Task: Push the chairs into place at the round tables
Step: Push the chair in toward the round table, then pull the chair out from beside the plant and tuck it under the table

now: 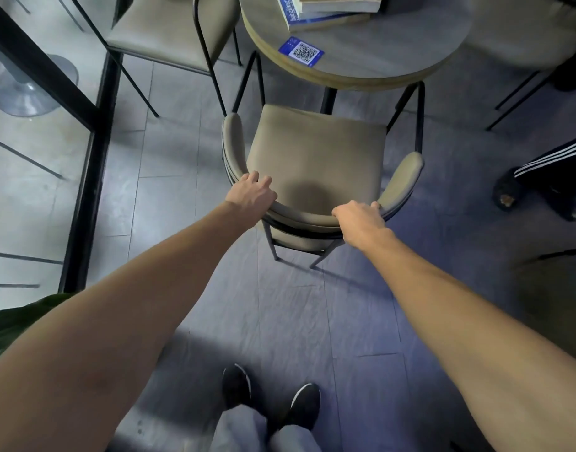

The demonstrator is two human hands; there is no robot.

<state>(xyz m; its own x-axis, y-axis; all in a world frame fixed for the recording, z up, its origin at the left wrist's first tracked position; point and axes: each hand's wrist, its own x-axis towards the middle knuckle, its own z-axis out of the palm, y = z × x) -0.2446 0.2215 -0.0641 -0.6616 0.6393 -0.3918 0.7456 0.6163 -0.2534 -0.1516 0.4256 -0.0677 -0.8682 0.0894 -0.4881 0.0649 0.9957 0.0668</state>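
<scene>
Head view looks down two bare forearms to a pair of hands gripping one chair. The left hand (252, 194) wraps over the left part of the curved padded backrest (312, 218), fingers (260, 181) curled down on the seat side of the rail. The right hand (361, 220) closes on the same backrest further right, knuckles up, with the thumb side hidden under the rail, so how tightly it clamps is hard to judge. Both hands hold the rail and nothing else.

That tan upholstered armchair (316, 158) stands on thin black metal legs, its seat facing the round table (378, 60). The front edge of the seat sits just beside the table's rim, perhaps slightly under it, though the steep angle leaves that unclear. The backrest sweeps round into two short padded arms on either side of the seat.

On the grey tabletop lies a blue QR-code card (302, 53) near the edge closest to the chair, and behind it a stack of books (329, 9) at the top of the frame. A second tan chair (172, 31) stands to the table's left, and part of a third chair (524, 34) shows at the right.

Grey floor tiles (312, 321) spread beneath, with the person's own black shoes (270, 399) and grey trouser legs at the bottom. At the right edge another person's dark slippers (537, 195) and a striped trouser leg show. A black-framed glass partition (84, 158) runs along the left.
</scene>
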